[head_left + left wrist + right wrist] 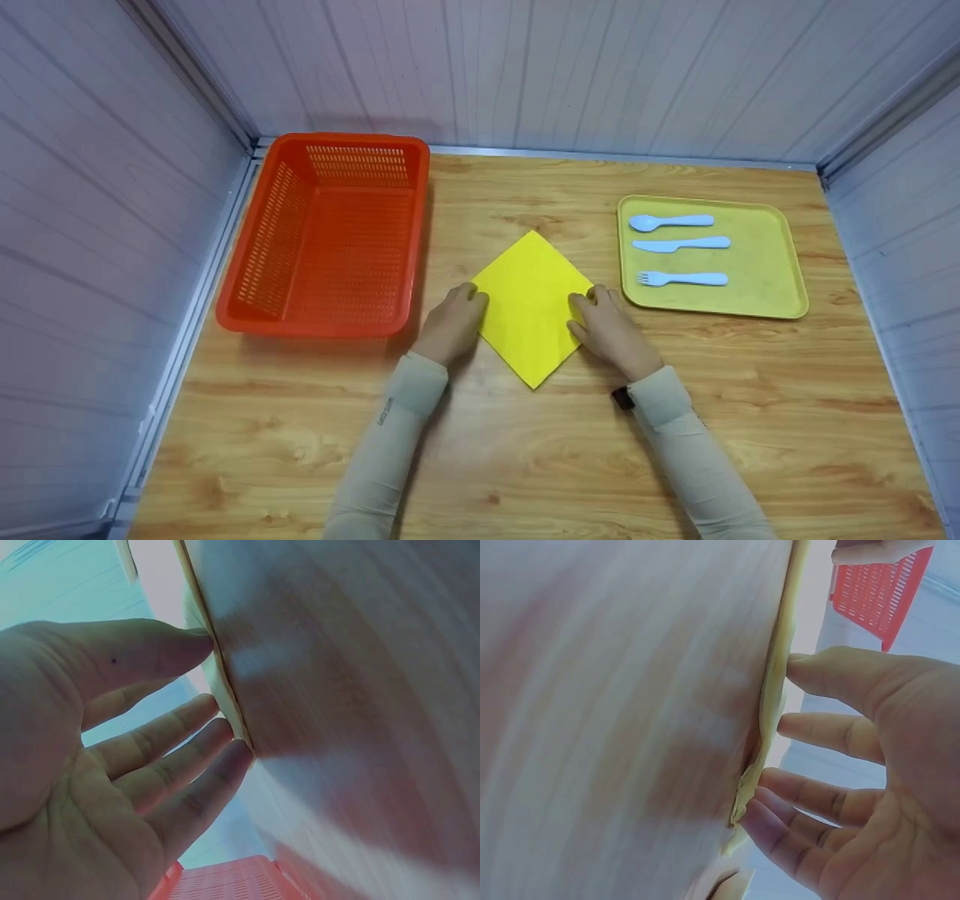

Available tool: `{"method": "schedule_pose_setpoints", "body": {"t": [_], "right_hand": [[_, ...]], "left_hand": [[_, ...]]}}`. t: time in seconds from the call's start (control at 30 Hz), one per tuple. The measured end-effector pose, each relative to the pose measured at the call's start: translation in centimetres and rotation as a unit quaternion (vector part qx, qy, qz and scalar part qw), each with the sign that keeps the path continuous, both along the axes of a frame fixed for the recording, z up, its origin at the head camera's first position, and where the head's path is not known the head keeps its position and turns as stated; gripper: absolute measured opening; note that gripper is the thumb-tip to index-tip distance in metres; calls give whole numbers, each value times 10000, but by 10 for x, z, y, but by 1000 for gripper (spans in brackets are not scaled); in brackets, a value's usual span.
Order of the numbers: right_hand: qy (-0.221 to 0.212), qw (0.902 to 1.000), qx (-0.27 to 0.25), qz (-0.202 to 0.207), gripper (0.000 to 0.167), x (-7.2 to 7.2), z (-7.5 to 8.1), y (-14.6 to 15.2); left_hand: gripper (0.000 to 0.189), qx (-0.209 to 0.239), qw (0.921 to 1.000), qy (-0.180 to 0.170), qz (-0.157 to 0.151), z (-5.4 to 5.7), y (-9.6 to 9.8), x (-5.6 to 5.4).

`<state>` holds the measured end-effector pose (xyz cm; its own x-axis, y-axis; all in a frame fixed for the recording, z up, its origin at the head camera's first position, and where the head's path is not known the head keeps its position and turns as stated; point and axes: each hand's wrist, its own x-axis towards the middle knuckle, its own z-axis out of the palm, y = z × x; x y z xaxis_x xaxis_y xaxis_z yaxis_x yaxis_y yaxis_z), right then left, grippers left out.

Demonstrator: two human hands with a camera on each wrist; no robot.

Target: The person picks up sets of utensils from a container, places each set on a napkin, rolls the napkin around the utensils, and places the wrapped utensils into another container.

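Note:
A folded yellow napkin (531, 311) lies flat on the table, turned so that its corners point away, near and to the sides. My left hand (454, 322) touches its left corner; in the left wrist view the fingers (184, 731) and thumb are spread and rest along the napkin's edge. At the right corner is my right hand (609, 330), its fingertips on the napkin. The right wrist view shows those fingers (810, 791) extended against the layered, slightly wavy edge (774, 690). Neither hand is seen pinching the napkin.
A red plastic basket (415, 247) stands at the back left, with nothing seen in it. On the right, a yellow tray (757, 262) bears a light blue spoon (671, 222), knife (681, 244) and fork (682, 279). Pale panel walls (487, 75) border the wooden table (517, 465).

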<state>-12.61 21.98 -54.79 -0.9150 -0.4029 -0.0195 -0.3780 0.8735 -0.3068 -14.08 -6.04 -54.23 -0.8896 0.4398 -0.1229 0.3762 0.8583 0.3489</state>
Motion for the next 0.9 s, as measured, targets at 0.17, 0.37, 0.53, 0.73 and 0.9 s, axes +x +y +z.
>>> {"method": "schedule_pose_setpoints", "body": {"t": [0.17, 0.37, 0.53, 0.73, 0.9], "right_hand": [[-46, 10000, -32, -60, 34, -1, 1, 0], [143, 9999, -12, -53, 35, -1, 6, 1], [901, 9958, -89, 116, 31, -3, 12, 12], [1490, 9888, -45, -20, 22, -9, 17, 40], [1762, 9842, -112, -127, 20, -16, 21, 66]], "left_hand": [[22, 48, 9999, 88, 16, 1, 0, 0], [22, -161, 9991, 397, -24, 9, 6, 2], [26, -121, 9948, 993, -197, 21, 24, 1], [28, -334, 9901, 1160, -712, 30, 73, -2], [30, -532, 9845, 1148, -1214, 28, 119, -1]]}}
